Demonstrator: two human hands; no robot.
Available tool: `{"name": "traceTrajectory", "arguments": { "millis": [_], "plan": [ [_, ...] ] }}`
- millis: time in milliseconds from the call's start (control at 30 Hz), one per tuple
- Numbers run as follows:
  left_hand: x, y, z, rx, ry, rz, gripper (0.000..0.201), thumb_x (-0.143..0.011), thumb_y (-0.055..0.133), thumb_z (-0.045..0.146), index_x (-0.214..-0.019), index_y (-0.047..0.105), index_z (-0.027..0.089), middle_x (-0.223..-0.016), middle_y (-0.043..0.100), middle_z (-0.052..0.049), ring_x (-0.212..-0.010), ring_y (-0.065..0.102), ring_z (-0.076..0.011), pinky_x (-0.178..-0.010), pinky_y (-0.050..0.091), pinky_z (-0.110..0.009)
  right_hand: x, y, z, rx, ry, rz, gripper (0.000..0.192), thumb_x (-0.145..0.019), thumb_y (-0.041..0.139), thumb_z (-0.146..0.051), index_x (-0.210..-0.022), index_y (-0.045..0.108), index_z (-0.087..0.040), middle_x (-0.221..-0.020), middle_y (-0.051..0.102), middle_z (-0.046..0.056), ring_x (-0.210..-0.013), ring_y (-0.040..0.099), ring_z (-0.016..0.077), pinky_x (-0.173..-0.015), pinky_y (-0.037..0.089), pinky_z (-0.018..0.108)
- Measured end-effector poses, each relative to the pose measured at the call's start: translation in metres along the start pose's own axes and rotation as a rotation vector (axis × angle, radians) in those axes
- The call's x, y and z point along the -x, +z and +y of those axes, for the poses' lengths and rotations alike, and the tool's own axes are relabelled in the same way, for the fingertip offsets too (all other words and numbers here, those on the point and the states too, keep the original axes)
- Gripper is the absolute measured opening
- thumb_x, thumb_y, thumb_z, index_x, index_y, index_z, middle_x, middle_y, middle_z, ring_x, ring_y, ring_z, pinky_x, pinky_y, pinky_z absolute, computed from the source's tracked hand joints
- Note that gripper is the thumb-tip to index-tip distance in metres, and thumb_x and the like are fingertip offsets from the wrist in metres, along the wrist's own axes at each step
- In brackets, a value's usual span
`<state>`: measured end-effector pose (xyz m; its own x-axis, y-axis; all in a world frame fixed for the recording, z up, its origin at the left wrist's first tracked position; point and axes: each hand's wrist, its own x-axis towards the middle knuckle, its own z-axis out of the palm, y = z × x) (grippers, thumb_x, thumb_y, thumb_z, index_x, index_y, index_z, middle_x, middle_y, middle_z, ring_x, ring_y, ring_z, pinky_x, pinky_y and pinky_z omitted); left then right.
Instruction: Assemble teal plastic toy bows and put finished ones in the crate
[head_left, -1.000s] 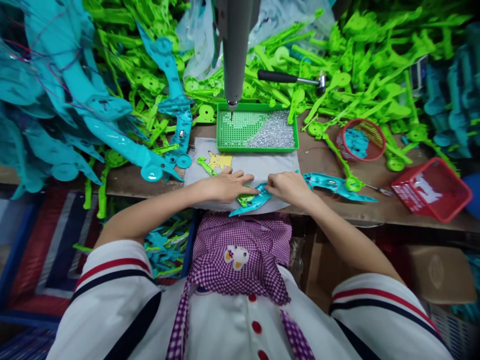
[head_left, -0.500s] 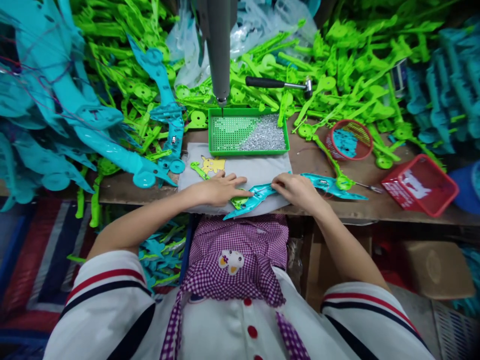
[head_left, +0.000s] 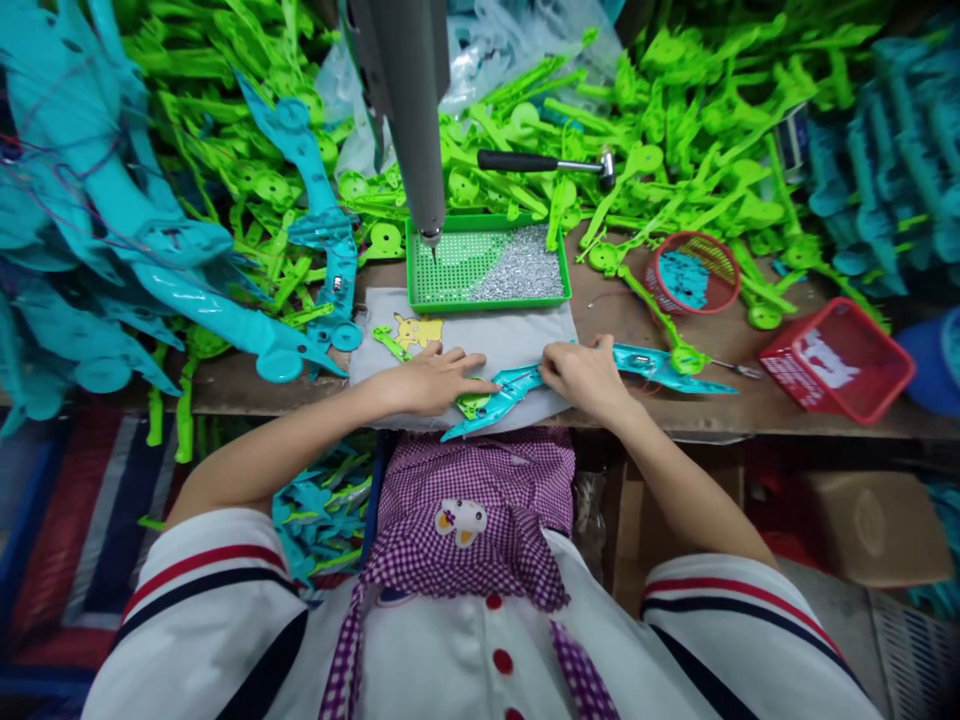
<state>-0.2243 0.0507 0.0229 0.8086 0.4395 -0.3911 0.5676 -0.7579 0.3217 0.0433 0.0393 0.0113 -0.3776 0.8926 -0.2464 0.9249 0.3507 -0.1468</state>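
Observation:
On a grey cloth [head_left: 525,325] at the table's front edge lies a long blue plastic part [head_left: 517,382], running left to right. My left hand [head_left: 431,382] rests at its left end with fingers stretched out. Its index fingertip touches a small lime-green plastic piece [head_left: 474,404] set against the blue part. My right hand [head_left: 585,375] is closed around the blue part's middle, hiding that stretch. Another lime-green piece [head_left: 390,343] lies beyond my left hand. Above, a grey powered screwdriver [head_left: 416,130] hangs with its thin bit over a green tray [head_left: 487,305].
Silver screws [head_left: 525,265] fill the tray's right side. A hammer [head_left: 544,162] lies on heaped green parts [head_left: 675,130]. Blue parts [head_left: 112,200] pile up at left. Rightward stand a round red basket [head_left: 731,295] and a square red basket [head_left: 862,385]; a thin metal tool [head_left: 739,369] lies between.
The hanging screwdriver has come lower over the tray. My right hand has shifted its grip slightly, its knuckles turning up. The whole view has drifted a little. My left hand stays at the green piece.

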Motion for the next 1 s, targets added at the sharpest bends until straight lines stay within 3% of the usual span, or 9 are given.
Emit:
{"name": "traceTrajectory", "arguments": {
  "millis": [133, 200, 300, 500, 600, 700, 800, 900, 1000],
  "plan": [
    [0.002, 0.002, 0.002, -0.018, 0.003, 0.027, 0.072, -0.089, 0.045, 0.006, -0.149, 0.042, 0.046, -0.156, 0.039, -0.009, -0.125, 0.05, -0.0347, -0.101, 0.038, -0.051, 0.018, -0.009, 0.007, -0.076, -0.021, 0.108, 0.024, -0.1, 0.046, -0.032, -0.102, 0.068, -0.022, -0.121, 0.068, 0.014, -0.111, 0.059, 0.0289, -0.094, 0.028, 0.047],
    [0.004, 0.005, 0.003, -0.005, 0.003, 0.038, 0.074, -0.089, 0.046, 0.006, -0.15, 0.04, 0.047, -0.161, 0.032, -0.01, -0.126, 0.05, -0.0362, -0.1, 0.039, -0.054, 0.03, -0.013, 0.006, -0.154, 0.018, 0.283, 0.026, -0.101, 0.047, -0.037, -0.112, 0.067, -0.024, -0.13, 0.064, 0.015, -0.119, 0.057, 0.0294, -0.097, 0.029, 0.047],
    [0.014, 0.013, 0.007, 0.031, -0.044, 0.139, 0.08, -0.087, 0.047, 0.003, -0.152, 0.036, 0.049, -0.166, 0.022, -0.008, -0.133, 0.046, -0.0356, -0.106, 0.035, -0.058, 0.039, -0.009, -0.007, -0.313, 0.045, 0.545, 0.029, -0.101, 0.047, -0.04, -0.11, 0.069, -0.024, -0.12, 0.07, 0.013, -0.115, 0.062, 0.0275, -0.099, 0.035, 0.045],
    [0.075, 0.06, 0.034, 0.219, -0.478, 0.606, 0.052, -0.1, 0.042, 0.018, -0.15, 0.045, 0.029, -0.156, 0.037, -0.014, -0.142, 0.04, -0.0282, -0.115, 0.035, -0.051, 0.037, 0.031, -0.046, -0.393, -0.099, 0.536, 0.024, -0.099, 0.049, -0.032, -0.101, 0.071, -0.023, -0.108, 0.074, 0.011, -0.104, 0.068, 0.0238, -0.096, 0.043, 0.04],
    [0.092, 0.09, 0.048, 0.49, -0.733, 0.857, 0.042, -0.102, 0.042, 0.035, -0.14, 0.055, 0.024, -0.138, 0.053, -0.01, -0.12, 0.059, -0.0239, -0.103, 0.052, -0.042, 0.032, 0.042, -0.06, -0.38, -0.201, 0.547, 0.022, -0.097, 0.054, -0.031, -0.107, 0.07, -0.021, -0.111, 0.073, 0.011, -0.106, 0.067, 0.0238, -0.096, 0.043, 0.039],
    [0.084, 0.103, 0.045, 0.667, -0.798, 1.095, 0.032, -0.098, 0.052, 0.035, -0.123, 0.065, 0.022, -0.116, 0.065, -0.007, -0.093, 0.068, -0.0195, -0.087, 0.06, -0.038, 0.017, 0.048, -0.072, -0.313, -0.342, 0.534, 0.027, -0.095, 0.059, -0.039, -0.114, 0.068, -0.021, -0.119, 0.071, 0.012, -0.108, 0.066, 0.0247, -0.096, 0.043, 0.039],
    [0.063, 0.091, 0.014, 0.703, -0.732, 1.16, 0.019, -0.092, 0.061, 0.025, -0.109, 0.07, 0.021, -0.104, 0.072, -0.005, -0.086, 0.069, -0.018, -0.081, 0.06, -0.035, 0.002, 0.054, -0.078, -0.257, -0.396, 0.515, 0.033, -0.097, 0.056, -0.04, -0.12, 0.065, -0.019, -0.122, 0.07, 0.013, -0.106, 0.066, 0.0243, -0.093, 0.045, 0.038],
    [0.043, 0.058, -0.032, 0.694, -0.712, 1.196, 0.015, -0.09, 0.065, 0.022, -0.104, 0.07, 0.021, -0.101, 0.074, -0.004, -0.082, 0.069, -0.016, -0.08, 0.058, -0.033, -0.004, 0.059, -0.079, -0.237, -0.392, 0.486, 0.031, -0.099, 0.054, -0.037, -0.121, 0.065, -0.018, -0.119, 0.072, 0.011, -0.102, 0.067, 0.023, -0.088, 0.045, 0.036],
    [0.026, 0.02, -0.063, 0.711, -0.673, 1.394, 0.013, -0.093, 0.063, 0.024, -0.104, 0.067, 0.02, -0.099, 0.073, -0.003, -0.086, 0.069, -0.0153, -0.079, 0.056, -0.029, -0.003, 0.06, -0.08, -0.248, -0.354, 0.493, 0.027, -0.099, 0.054, -0.035, -0.116, 0.067, -0.018, -0.113, 0.073, 0.009, -0.099, 0.067, 0.0221, -0.087, 0.044, 0.036]
  ]
}}
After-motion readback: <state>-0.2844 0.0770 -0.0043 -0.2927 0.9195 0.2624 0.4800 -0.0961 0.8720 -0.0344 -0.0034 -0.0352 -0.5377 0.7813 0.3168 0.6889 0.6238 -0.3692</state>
